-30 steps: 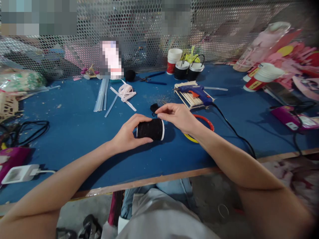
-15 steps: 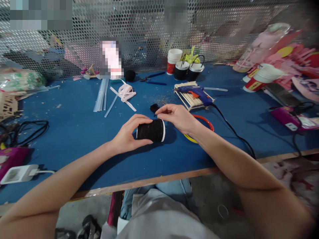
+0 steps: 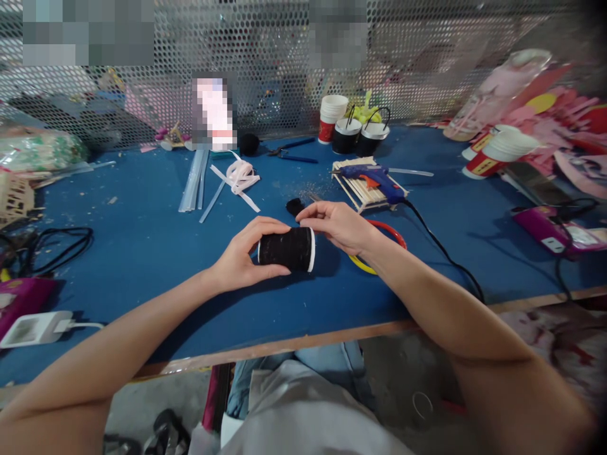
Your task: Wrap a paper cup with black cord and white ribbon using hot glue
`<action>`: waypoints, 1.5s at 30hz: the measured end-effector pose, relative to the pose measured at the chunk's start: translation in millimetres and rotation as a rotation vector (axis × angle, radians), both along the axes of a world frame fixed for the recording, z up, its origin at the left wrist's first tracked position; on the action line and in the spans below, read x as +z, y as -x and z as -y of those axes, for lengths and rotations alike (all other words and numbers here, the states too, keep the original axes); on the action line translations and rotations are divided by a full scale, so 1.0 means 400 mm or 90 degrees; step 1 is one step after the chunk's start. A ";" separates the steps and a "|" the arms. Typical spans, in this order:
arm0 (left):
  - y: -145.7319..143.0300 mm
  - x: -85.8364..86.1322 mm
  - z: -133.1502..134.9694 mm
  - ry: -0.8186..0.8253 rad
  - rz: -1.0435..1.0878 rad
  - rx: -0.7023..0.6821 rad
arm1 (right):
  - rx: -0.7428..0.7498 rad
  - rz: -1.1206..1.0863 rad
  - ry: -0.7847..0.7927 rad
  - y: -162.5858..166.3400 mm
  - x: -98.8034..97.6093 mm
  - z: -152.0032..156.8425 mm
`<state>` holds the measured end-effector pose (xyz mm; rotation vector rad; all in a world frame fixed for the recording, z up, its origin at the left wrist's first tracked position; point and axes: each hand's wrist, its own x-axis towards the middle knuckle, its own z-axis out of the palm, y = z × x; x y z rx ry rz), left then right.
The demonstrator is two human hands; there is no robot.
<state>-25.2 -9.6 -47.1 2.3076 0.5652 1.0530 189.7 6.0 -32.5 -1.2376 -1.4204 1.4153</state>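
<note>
On its side above the table lies a paper cup [image 3: 286, 249] wrapped round in black yarn, its white rim facing right. My left hand [image 3: 246, 256] is closed around it from the left, thumb below and fingers on top. Just beyond the cup's rim, my right hand [image 3: 339, 224] pinches thumb and forefinger together at what looks like a thin strand of black yarn. A small black yarn ball [image 3: 294, 206] rests close to those fingertips. The strand itself is barely visible.
A blue glue gun [image 3: 370, 177] lies on a wooden stick rack [image 3: 348, 189], its cord trailing right. Behind are pliers [image 3: 294, 154], black-wrapped cups [image 3: 346, 136] and stacked paper cups [image 3: 332, 117]. A red and yellow ring [image 3: 393, 232], white ribbon [image 3: 241, 177] and glue sticks [image 3: 193, 183] lie nearby.
Almost nothing differs. My right hand has dropped very slightly, and the cup in my left hand has barely shifted.
</note>
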 end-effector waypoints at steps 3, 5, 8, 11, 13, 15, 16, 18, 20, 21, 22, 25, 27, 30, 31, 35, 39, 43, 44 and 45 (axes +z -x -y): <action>0.000 0.001 0.000 0.019 0.023 -0.012 | 0.013 -0.021 0.020 -0.001 -0.002 -0.001; 0.000 0.001 0.002 0.039 0.027 -0.006 | 0.017 -0.032 0.026 -0.001 -0.003 -0.002; -0.002 -0.001 0.005 0.083 0.035 0.022 | 0.013 -0.047 0.048 0.000 -0.003 -0.003; -0.003 -0.003 0.007 0.110 0.048 0.033 | 0.006 -0.060 0.070 0.002 0.001 -0.002; -0.003 -0.004 0.007 0.112 0.056 0.021 | 0.005 -0.059 0.081 0.003 0.006 0.000; -0.003 -0.005 0.007 0.111 0.065 0.011 | 0.007 -0.054 0.091 0.003 0.010 0.002; -0.003 -0.006 0.007 0.111 0.069 0.007 | 0.009 -0.051 0.094 0.003 0.010 0.002; -0.003 -0.008 0.007 0.114 0.071 0.008 | 0.014 -0.046 0.094 0.003 0.008 0.002; -0.003 -0.009 0.007 0.126 0.073 0.015 | 0.019 -0.032 0.084 0.003 0.002 0.000; -0.004 -0.010 0.006 0.139 0.077 0.025 | 0.017 -0.016 0.072 0.004 -0.003 0.000; -0.004 -0.011 0.005 0.154 0.083 0.040 | 0.012 0.008 0.052 0.005 -0.007 -0.001; -0.006 -0.015 -0.003 0.199 0.108 0.113 | -0.037 0.098 -0.052 0.008 -0.017 0.003; -0.006 -0.020 -0.010 0.218 0.120 0.162 | -0.074 0.122 -0.117 0.010 -0.017 0.009; -0.004 -0.030 -0.017 0.236 0.120 0.194 | -0.028 0.099 -0.151 0.014 -0.011 0.021; -0.004 -0.033 -0.018 0.239 0.116 0.191 | 0.017 0.086 -0.148 0.017 -0.009 0.026; -0.002 -0.042 -0.016 0.199 0.068 0.166 | 0.145 0.016 -0.112 0.026 -0.013 0.039; 0.002 -0.030 -0.015 0.122 0.037 0.153 | 0.137 -0.005 -0.094 0.029 -0.023 0.045; 0.010 -0.009 -0.018 0.200 0.039 0.141 | 0.154 0.092 -0.203 0.028 -0.014 0.054; 0.011 -0.006 -0.018 0.217 0.028 0.140 | 0.160 0.123 -0.230 0.027 -0.011 0.055; 0.012 -0.004 -0.018 0.224 0.016 0.139 | 0.168 0.144 -0.242 0.026 -0.008 0.055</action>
